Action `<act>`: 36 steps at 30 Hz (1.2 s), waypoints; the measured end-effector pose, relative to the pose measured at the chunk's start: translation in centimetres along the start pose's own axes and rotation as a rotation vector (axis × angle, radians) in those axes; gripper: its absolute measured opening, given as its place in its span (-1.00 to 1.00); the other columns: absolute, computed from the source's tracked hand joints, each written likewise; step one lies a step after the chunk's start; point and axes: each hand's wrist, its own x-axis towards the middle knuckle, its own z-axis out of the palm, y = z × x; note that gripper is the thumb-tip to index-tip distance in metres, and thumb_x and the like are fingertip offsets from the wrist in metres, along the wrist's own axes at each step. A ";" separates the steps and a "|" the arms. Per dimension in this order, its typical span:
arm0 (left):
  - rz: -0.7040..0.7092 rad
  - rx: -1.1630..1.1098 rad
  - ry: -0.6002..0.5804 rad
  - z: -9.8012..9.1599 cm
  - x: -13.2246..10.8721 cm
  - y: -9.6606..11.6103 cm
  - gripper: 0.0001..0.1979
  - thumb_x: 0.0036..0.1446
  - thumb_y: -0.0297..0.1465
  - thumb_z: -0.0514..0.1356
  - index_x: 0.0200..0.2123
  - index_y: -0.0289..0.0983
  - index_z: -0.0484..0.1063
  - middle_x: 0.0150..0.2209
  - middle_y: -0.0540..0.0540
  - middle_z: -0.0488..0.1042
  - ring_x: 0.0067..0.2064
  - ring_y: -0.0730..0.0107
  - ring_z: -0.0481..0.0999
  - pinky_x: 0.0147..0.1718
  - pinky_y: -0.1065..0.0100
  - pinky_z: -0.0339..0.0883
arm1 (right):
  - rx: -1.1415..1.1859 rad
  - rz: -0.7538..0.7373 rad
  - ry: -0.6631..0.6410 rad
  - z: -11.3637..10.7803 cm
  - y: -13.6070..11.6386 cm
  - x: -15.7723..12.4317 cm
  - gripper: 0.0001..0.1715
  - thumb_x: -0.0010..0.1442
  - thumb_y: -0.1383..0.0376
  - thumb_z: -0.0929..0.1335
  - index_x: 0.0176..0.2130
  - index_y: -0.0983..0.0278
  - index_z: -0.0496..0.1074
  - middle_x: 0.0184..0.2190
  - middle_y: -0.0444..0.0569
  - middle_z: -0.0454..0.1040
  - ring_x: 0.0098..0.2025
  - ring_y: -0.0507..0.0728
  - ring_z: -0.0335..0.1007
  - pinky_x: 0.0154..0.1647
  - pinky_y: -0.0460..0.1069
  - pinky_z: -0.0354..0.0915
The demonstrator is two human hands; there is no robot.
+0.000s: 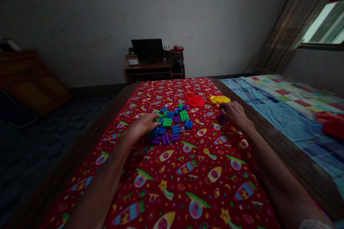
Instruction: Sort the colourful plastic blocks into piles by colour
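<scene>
The right hand (234,112) bends over purple pieces (222,117), just beside a yellow pile (219,100); the left hand (144,123), fingers curled, is at the edge of a green, blue and purple heap (167,123). Whether either grips anything, I cannot tell. A red pile (195,101) lies near the yellow one, on the counter's red cloth (200,161).

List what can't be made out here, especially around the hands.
All in the head view:
Left hand: whether it grips a piece; the hand itself hides any contact.
Purple pieces at the right hand: their number; the hand and dim light obscure them.
Yellow pile: its count; small, blurred pieces merge.
Window: its full width; the right edge cuts it off.
</scene>
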 end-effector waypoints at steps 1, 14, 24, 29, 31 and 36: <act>-0.003 0.021 -0.035 -0.1 -0.1 -0.3 -0.71 0.07 -0.31 0.20 -0.12 -0.20 0.51 -0.17 -0.09 0.59 -0.12 0.21 0.55 -0.14 0.37 0.34 | -0.034 0.017 -0.050 -0.1 0.1 -0.1 -0.63 0.25 0.31 0.23 -0.04 0.30 0.51 -0.12 0.22 0.54 -0.07 0.30 0.40 -0.08 0.11 0.26; -0.031 0.084 -0.205 -1.8 -1.9 0.5 -0.76 -0.14 -0.29 0.33 -0.34 -0.22 0.45 -0.32 -0.03 0.51 -0.28 0.27 0.48 -0.38 0.42 0.29 | 0.028 -0.151 -0.001 0.0 -2.3 -0.1 -0.60 0.18 0.44 0.18 -0.12 0.40 0.51 -0.33 0.20 0.53 -0.29 0.21 0.41 -0.30 0.01 0.23; 0.057 0.204 -0.136 2.1 -4.0 7.4 -0.77 0.00 -0.44 0.26 -0.20 -0.26 0.49 -0.20 -0.23 0.55 -0.17 0.06 0.54 -0.23 0.24 0.35 | 0.199 -0.638 -0.115 2.1 -12.8 -5.2 -0.77 0.16 0.42 0.25 -0.31 0.29 0.50 -0.62 -0.12 0.37 -0.62 -0.04 0.01 -0.55 -0.08 -0.16; 0.124 -0.170 -0.086 1.7 -2.2 6.4 -0.82 0.08 -0.42 0.14 -0.30 -0.24 0.54 -0.38 -0.08 0.56 -0.32 0.26 0.54 -0.32 0.36 0.34 | 0.307 -0.605 -0.104 2.7 -12.0 -5.3 -0.74 0.18 0.42 0.24 -0.24 0.31 0.52 -0.58 -0.07 0.44 -0.60 -0.03 0.14 -0.54 -0.10 -0.10; 0.093 -0.399 -0.077 1.9 -1.2 5.7 -0.85 0.04 -0.37 0.16 -0.34 -0.24 0.52 -0.46 -0.01 0.54 -0.40 0.34 0.51 -0.40 0.41 0.33 | 0.457 -0.570 -0.056 2.7 -11.6 -5.2 -0.70 0.24 0.36 0.24 -0.11 0.31 0.50 -0.48 -0.02 0.51 -0.54 0.00 0.27 -0.50 -0.11 0.02; 0.028 -0.852 -0.108 3.8 0.0 5.6 -0.79 -0.06 -0.31 0.24 -0.33 -0.27 0.39 -0.51 0.05 0.50 -0.48 0.39 0.49 -0.48 0.42 0.34 | 0.892 -0.477 -0.077 2.9 -11.9 -4.8 -0.62 0.27 0.17 0.28 0.01 0.30 0.44 -0.26 0.03 0.57 -0.34 0.07 0.44 -0.35 -0.10 0.22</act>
